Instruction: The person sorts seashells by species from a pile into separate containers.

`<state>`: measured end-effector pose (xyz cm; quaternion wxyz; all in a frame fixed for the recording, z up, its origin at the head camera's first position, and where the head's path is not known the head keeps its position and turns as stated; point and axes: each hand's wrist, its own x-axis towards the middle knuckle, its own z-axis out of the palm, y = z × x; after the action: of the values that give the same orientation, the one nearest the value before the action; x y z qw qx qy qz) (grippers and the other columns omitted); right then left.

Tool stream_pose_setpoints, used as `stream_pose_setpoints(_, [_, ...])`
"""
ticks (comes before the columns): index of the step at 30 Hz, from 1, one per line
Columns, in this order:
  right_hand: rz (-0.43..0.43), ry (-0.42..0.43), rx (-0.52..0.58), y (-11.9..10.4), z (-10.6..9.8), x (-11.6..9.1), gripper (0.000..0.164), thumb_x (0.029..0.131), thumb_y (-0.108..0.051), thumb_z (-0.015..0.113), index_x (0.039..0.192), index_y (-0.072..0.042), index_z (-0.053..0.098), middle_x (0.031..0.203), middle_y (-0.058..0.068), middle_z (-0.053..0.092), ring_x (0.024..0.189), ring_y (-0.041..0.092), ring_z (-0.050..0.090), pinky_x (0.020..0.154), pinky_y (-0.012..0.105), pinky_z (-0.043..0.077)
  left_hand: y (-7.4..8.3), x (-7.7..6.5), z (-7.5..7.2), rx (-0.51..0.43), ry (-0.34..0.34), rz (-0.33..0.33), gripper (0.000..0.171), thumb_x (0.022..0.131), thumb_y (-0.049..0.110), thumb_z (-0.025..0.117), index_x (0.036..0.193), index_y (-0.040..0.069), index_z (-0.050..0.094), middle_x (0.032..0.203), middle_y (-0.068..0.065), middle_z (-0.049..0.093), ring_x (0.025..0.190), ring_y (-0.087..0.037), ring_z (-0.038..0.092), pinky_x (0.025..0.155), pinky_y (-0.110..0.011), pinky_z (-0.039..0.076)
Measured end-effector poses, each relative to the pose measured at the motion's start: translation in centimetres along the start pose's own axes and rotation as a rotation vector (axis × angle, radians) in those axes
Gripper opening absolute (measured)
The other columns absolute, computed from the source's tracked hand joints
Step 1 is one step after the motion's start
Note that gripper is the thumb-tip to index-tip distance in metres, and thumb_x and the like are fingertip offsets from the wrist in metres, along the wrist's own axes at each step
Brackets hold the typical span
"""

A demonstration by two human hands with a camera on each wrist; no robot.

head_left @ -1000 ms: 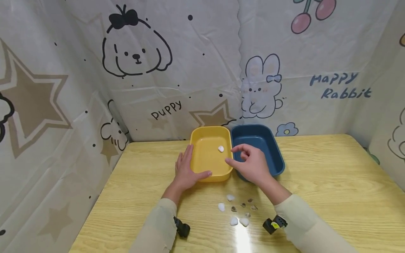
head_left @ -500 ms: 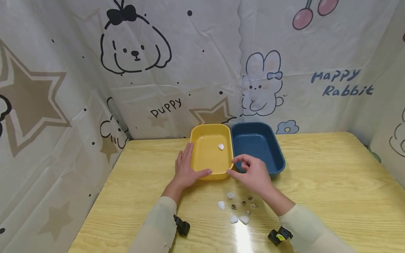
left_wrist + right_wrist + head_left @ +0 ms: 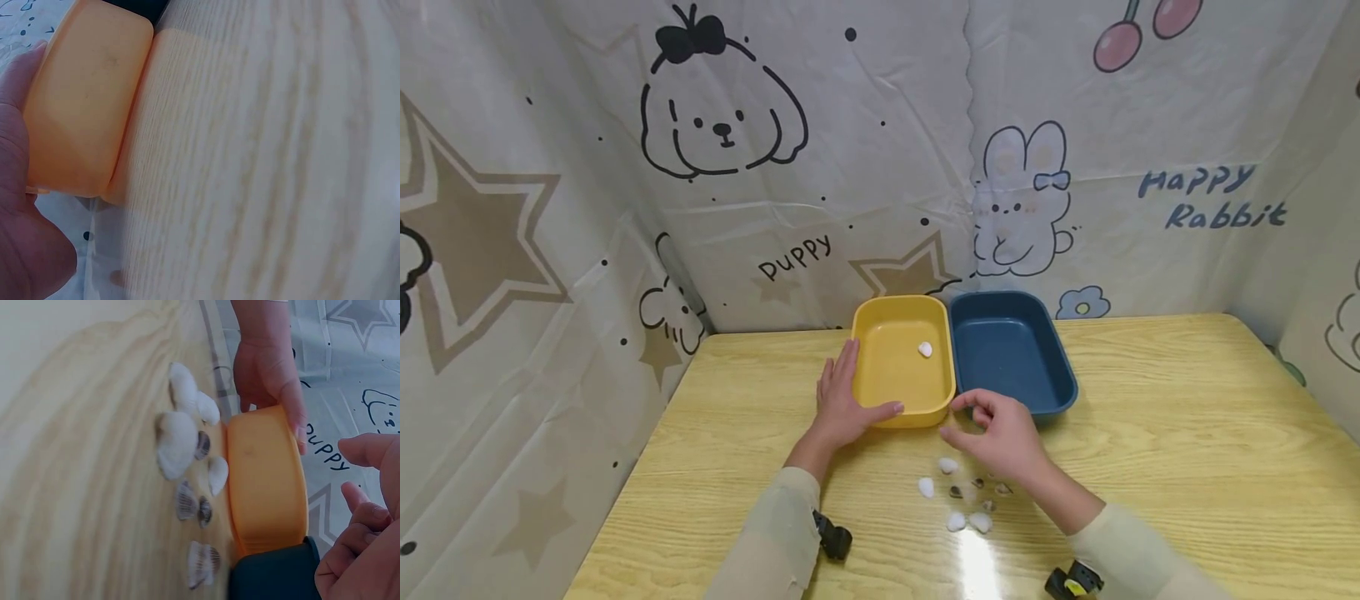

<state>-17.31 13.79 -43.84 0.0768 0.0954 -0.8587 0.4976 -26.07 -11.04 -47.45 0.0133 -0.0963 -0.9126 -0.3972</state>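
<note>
While your empty, unclenched right hand point(image 3: 1006, 433) hangs nearer, white and dark ridged seashells point(image 3: 956, 492) lie below it, lower centre. Your straight-fingered left hand point(image 3: 842, 408) touches the yellow rectangular plastic tray point(image 3: 895, 371).

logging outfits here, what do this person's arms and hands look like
The left sleeve and right sleeve are long, pale cream. The left wrist device is blocky and black; the right wrist device, also black, shows a yellow patch. Left hand and right hand: gloveless.
</note>
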Motion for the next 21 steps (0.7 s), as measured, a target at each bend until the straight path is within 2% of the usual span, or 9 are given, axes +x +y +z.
stream_pose_setpoints(7, [0.018, -0.023, 0.006, 0.6, 0.5, -0.5, 0.027, 0.078, -0.022, 0.087, 0.097, -0.01, 0.073, 0.06, -0.006, 0.03, 0.054, 0.011, 0.029, 0.057, 0.027, 0.029, -0.1, 0.0, 0.0, 0.0, 0.004, 0.001, 0.125, 0.071, 0.059, 0.085, 0.162, 0.029, 0.004, 0.166, 0.009, 0.004, 0.15, -0.034, -0.003, 0.116, -0.056, -0.003])
stream_pose_setpoints(15, [0.11, -0.079, 0.003, 1.6, 1.1, -1.0, 0.027, 0.078, -0.019, 0.087, 0.1, -0.01, 0.073, 0.06, -0.005, 0.031, 0.052, 0.01, 0.029, 0.054, 0.026, 0.028, -0.2, 0.0, 0.1, -0.002, 0.007, 0.001, 0.126, 0.07, 0.058, 0.085, 0.162, 0.03, 0.004, 0.166, 0.008, 0.004, 0.15, -0.033, -0.004, 0.116, -0.056, -0.003])
stream_pose_setpoints(21, [0.101, -0.103, -0.002, 2.2, 1.5, -1.1, 0.027, 0.076, -0.018, 0.088, 0.097, -0.009, 0.073, 0.059, -0.006, 0.031, 0.05, 0.007, 0.029, 0.052, 0.025, 0.027, -0.2, 0.0, 0.1, -0.001, 0.011, 0.007, 0.126, 0.069, 0.061, 0.084, 0.162, 0.03, 0.004, 0.166, 0.009, 0.004, 0.15, -0.034, -0.003, 0.116, -0.055, -0.002])
